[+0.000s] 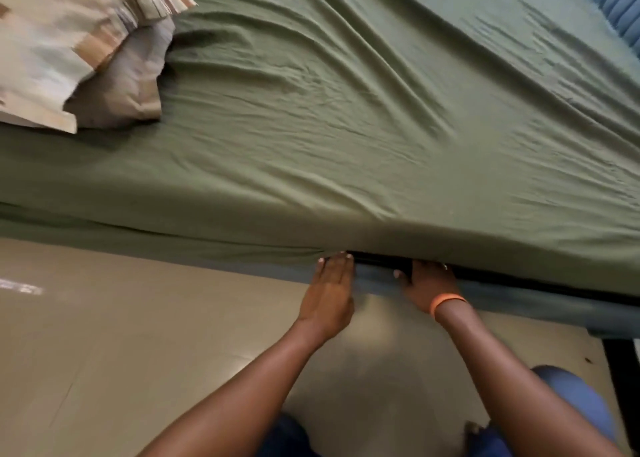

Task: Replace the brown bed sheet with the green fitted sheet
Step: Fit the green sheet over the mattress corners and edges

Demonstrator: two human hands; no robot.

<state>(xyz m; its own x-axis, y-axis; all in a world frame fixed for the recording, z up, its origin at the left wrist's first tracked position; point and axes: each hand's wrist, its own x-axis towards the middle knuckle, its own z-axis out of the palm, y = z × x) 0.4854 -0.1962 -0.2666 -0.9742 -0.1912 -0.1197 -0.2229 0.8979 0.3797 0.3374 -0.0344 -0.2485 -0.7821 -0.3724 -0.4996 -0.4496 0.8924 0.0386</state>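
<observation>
Only one view, worn on the head, looking forward and steeply down (wide-angle, close). Near the fingers point(337, 260) the mattress edge; beyond them the green fitted sheet point(346, 127); below them the floor point(121, 335).

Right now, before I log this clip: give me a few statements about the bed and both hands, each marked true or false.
1. The green fitted sheet covers the mattress top. True.
2. The pillows lie on the floor. False: they rest on the bed, at upper left.
3. The left hand lies flat, fingers straight, at the mattress's lower edge. True.
4. The orange wristband is on the left wrist. False: it is on the right wrist.
5. The right hand is raised over the sheet. False: its fingers reach into the gap under the mattress.
</observation>
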